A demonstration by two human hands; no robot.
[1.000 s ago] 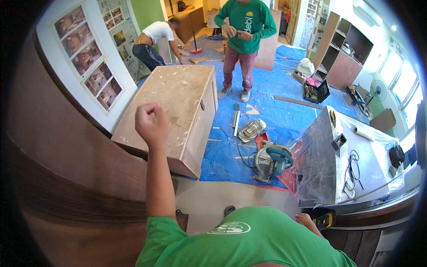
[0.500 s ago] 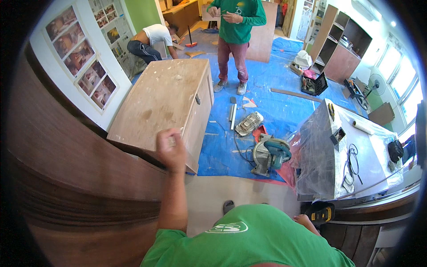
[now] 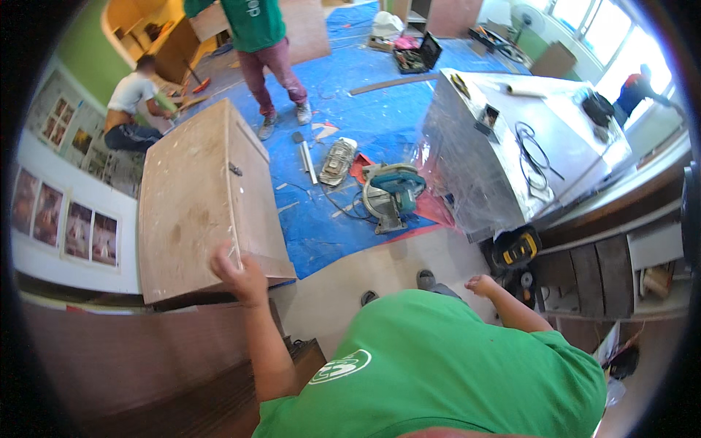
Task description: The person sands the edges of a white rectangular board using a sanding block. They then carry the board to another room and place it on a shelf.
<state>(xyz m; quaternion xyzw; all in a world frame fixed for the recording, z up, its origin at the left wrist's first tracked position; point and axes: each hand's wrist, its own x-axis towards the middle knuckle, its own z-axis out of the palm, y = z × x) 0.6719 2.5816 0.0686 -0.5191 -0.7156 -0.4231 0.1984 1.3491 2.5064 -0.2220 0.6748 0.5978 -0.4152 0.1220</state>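
Observation:
My left hand (image 3: 239,276) is raised near the front corner of a wooden cabinet (image 3: 191,191) that has a small metal latch (image 3: 235,168). Its fingers are curled closed around something thin and pale, too small and blurred to name. My right hand (image 3: 480,285) hangs low on the right, its fingers loosely bent and apart, with nothing visible in it. A black and yellow power tool (image 3: 517,248) is the thing nearest to it. On the blue floor sheet (image 3: 307,241) ahead stands a teal mitre saw (image 3: 394,191).
A plastic-wrapped table (image 3: 467,157) on the right carries a coiled black cable (image 3: 531,150) and pliers (image 3: 460,85). A person in green (image 3: 255,25) stands ahead; another in white (image 3: 135,98) crouches at left. An open tool case (image 3: 418,57) lies farther back.
My view has swung right and down. My left hand has lowered, and my right hand has come out beside my body. The crouching person has raised their upper body.

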